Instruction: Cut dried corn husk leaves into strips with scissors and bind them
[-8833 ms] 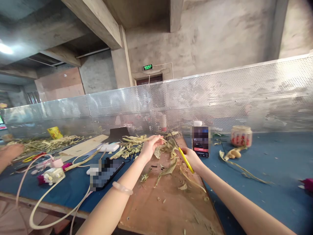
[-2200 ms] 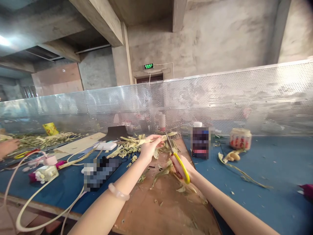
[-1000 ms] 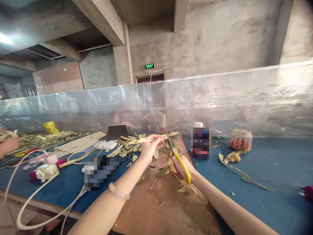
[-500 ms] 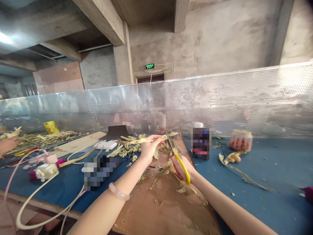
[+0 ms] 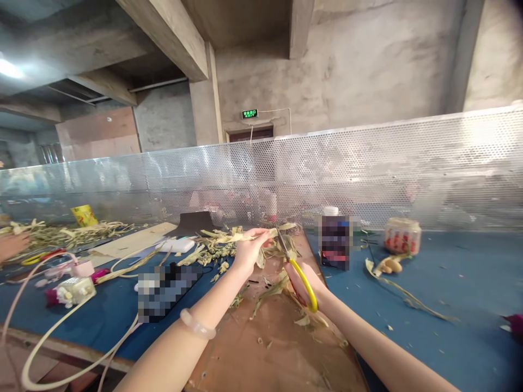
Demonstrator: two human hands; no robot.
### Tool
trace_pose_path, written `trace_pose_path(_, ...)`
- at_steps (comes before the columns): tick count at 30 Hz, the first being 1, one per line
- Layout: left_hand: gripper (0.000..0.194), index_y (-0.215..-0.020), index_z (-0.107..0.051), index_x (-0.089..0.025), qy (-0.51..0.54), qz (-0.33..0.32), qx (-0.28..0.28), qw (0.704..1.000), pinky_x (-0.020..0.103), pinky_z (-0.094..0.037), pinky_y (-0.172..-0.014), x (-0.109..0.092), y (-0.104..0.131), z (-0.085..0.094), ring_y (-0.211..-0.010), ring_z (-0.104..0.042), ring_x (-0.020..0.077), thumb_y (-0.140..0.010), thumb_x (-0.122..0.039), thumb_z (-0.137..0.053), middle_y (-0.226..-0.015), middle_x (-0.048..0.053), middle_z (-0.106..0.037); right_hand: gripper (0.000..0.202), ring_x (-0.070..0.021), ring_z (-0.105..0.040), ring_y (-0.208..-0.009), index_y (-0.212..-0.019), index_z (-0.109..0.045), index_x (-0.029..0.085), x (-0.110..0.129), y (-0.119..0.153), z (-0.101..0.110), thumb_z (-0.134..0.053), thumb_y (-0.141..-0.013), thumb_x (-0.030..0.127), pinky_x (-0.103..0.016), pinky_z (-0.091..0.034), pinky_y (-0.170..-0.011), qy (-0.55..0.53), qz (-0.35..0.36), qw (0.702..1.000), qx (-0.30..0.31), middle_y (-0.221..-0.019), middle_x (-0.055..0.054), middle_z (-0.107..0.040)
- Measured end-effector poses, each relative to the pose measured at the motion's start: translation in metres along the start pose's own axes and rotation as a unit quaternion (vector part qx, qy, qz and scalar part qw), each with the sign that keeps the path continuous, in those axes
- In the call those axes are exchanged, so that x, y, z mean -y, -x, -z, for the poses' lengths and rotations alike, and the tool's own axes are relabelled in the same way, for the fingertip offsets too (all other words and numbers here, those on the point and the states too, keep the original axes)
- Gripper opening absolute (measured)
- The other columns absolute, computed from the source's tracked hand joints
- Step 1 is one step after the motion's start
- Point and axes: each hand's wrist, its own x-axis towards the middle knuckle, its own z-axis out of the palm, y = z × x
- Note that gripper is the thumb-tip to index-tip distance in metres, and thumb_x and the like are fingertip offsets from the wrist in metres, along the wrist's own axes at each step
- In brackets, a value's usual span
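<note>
Head view, the only one: L hand point(image 5: 247, 254) pinches a pale dried leaf strip point(image 5: 274, 232) b/w thumb & fingers, held over the far part of the brown board point(image 5: 261, 354). R hand point(image 5: 301, 279) is curled round the yellow-handled scissors point(image 5: 311, 294), blades pointing away & right by the strip; can't tell if it's actually b/w them, nor if the pale bit just past the blades is the same piece. Strip is prob. v. light, thin, papery, a bit bendy but apt to crack or split if twisted; not slippery, I'd guess. Best hold = flat pinch near the blades, fingertips kept clear of the edges. Scissors prob. stiff w/ some weight; hold by the loops only. More dried leaves point(image 5: 204, 247) lie in a heap left of L hand, w/ loose scraps on the board. Phone point(image 5: 335, 245) stands to the right of the board, jar point(image 5: 402, 236) beyond it; co-worker's hand point(image 5: 12, 246) shows at far left.
</note>
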Motion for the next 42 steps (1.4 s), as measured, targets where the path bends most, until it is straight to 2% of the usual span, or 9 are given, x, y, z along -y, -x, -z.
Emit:
trace_pose_path(12,0.022,-0.077,-0.070,-0.013,0.014,-0.009,-0.015,1.000,0.029,-0.054,-0.066,0.0025,-0.0063,0.0070,-0.067,-0.066,0.0156,-0.061,-0.026,-0.076,-0.073,0.006,-0.071,0.033,-0.0109,-0.041,-0.044,-0.054,-0.041,0.020,-0.0021,0.0013,-0.0005,-0.040,-0.082,0.038,-0.021,-0.031,-0.045,0.021,0.007,1.000,0.012,-0.041,0.003,-0.040)
trace_pose_path(24,0.022,-0.079,-0.069,-0.012,0.021,-0.014,-0.023,0.999,0.029,-0.053,-0.065,0.0034,-0.0076,0.0072,-0.066,-0.066,0.0153,-0.062,-0.025,-0.075,-0.072,0.006,-0.071,0.025,-0.0114,-0.041,-0.056,-0.054,-0.039,0.019,-0.0003,0.0010,0.0001,-0.043,-0.078,0.025,-0.021,-0.030,-0.050,0.056,0.036,0.998,-0.010,-0.053,0.001,-0.045)
trace_pose_path(36,0.018,-0.072,-0.069,-0.013,0.011,-0.007,-0.015,1.000,0.029,-0.054,-0.063,0.0001,-0.0038,0.0030,-0.065,-0.065,0.0161,-0.060,-0.025,-0.076,-0.070,0.005,-0.070,0.031,-0.0126,-0.046,-0.049,-0.055,-0.041,0.019,-0.0028,0.0020,-0.0022,-0.038,-0.083,0.034,-0.021,-0.032,-0.047,0.064,0.033,0.997,-0.006,-0.045,0.000,-0.048)
trace_pose_path(42,0.019,-0.074,-0.069,-0.014,0.005,0.001,-0.016,1.000,0.029,-0.054,-0.063,0.0001,-0.0031,0.0035,-0.066,-0.066,0.0166,-0.061,-0.026,-0.076,-0.071,0.006,-0.070,0.031,-0.0123,-0.045,-0.050,-0.055,-0.040,0.020,-0.0057,-0.0004,-0.0030,-0.039,-0.083,0.032,-0.022,-0.032,-0.048,0.073,0.044,0.996,-0.015,-0.050,-0.001,-0.051)
